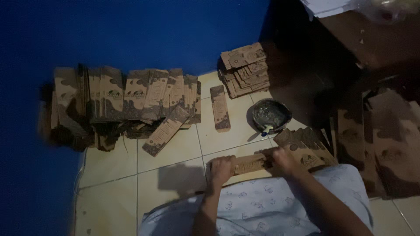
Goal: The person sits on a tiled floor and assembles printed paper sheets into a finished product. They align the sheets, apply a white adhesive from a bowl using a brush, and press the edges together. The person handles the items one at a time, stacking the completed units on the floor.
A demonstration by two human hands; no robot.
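We see a person sitting on a pale tiled floor in dim light, both hands on one flat brown box held level just above the lap. Left hand grips the box's left end, fingers curled over it. Right hand clamps the right end, fingers wrapped on top; we can't tell thumb positions. The box sits between the hands, over the floor tile right in front of the knees, long side running left to right. The lap is covered in light patterned cloth. Just beyond the right hand lies a fanned pile of the same flat boxes, touching or nearly touching the held one; we can't tell which. A round dark bowl stands behind that pile, with a small brush leaning at its near rim. One single box lies alone on the tile, long side pointing away from us. A neat stack sits at the blue wall, behind the single box. A long row of boxes leans against the wall on the left, with one loose box slanting off its front. More flat card lies at the right, dark and hard to read.
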